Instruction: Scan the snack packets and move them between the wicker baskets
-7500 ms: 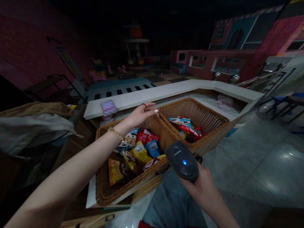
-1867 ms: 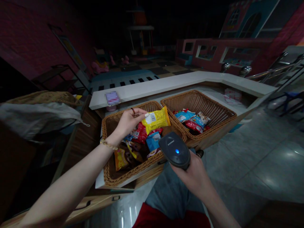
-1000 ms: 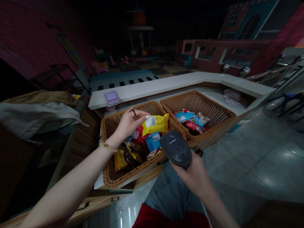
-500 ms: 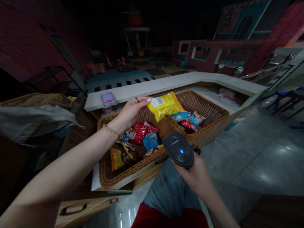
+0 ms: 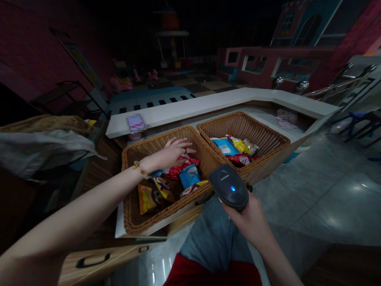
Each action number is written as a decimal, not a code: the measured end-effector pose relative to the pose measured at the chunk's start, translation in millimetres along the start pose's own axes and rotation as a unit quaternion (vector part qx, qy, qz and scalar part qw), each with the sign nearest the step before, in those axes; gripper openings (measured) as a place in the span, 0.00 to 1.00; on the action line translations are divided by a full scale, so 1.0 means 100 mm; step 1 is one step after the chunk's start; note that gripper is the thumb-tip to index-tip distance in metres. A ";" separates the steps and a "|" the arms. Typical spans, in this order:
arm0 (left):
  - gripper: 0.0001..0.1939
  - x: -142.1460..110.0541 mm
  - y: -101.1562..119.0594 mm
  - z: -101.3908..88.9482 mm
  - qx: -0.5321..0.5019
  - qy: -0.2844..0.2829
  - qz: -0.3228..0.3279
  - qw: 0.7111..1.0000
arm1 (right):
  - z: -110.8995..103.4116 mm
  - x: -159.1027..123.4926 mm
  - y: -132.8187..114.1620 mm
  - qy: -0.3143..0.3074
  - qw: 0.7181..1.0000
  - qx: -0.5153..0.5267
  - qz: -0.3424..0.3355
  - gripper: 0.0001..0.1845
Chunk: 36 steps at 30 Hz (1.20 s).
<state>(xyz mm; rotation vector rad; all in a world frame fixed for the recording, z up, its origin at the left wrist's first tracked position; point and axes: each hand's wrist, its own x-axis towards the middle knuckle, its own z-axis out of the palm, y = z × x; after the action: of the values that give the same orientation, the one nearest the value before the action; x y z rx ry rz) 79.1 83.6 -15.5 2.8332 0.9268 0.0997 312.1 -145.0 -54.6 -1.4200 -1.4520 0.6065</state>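
Observation:
My left hand (image 5: pixel 171 154) is over the left wicker basket (image 5: pixel 127 216), fingers spread, with nothing in it. Below it lie red snack packets (image 5: pixel 174 171), a blue packet (image 5: pixel 189 176) and yellow-orange packets (image 5: pixel 146 198); the hand partly covers some of them. My right hand (image 5: pixel 248 216) grips a dark barcode scanner (image 5: pixel 228 184) with a lit blue light, held in front of the baskets. In the right wicker basket (image 5: pixel 268 133) a yellow packet (image 5: pixel 241 146) rests among a blue packet (image 5: pixel 224 147) and red packets (image 5: pixel 239 159).
Both baskets stand on a white counter with a raised ledge (image 5: pixel 190 111) behind them. A small pixelated purple item (image 5: pixel 136 124) is at the ledge's left end. A light cloth bag (image 5: pixel 44 149) lies at left. Drawers (image 5: pixel 98 260) are below; tiled floor (image 5: pixel 321 190) extends right.
The yellow packet has left my left hand and now lies in the right basket. My left hand has moved back over the left basket with its fingers spread. The scanner has shifted slightly right.

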 end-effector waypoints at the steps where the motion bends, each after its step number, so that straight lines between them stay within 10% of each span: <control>1: 0.22 -0.02 -0.02 0.04 0.030 -0.028 0.020 0.999 | 0.01 0.00 0.01 0.000 1.000 -0.001 -0.001 0.06; 11: 0.27 0.05 0.00 0.45 0.078 -0.142 0.139 0.977 | 0.06 -0.02 0.08 -0.009 1.000 -0.012 0.018 0.06; 18: 0.22 0.04 0.00 0.57 0.107 -0.106 0.134 0.979 | 0.11 -0.01 0.10 -0.003 1.000 -0.018 0.020 0.08; 25: 0.07 0.07 0.01 0.33 0.114 -0.080 0.105 0.985 | 0.10 0.00 0.16 -0.001 0.999 -0.033 0.019 0.07; 36: 0.05 0.02 -0.17 -0.15 -0.203 0.039 -0.012 0.978 | 0.12 0.16 0.00 -0.015 0.999 -0.045 0.006 0.07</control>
<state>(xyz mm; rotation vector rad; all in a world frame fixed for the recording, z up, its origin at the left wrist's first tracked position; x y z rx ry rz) 69.4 100.5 -3.9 2.4531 0.8430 0.3556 304.7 -126.7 -54.7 -1.4966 -1.5125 0.5788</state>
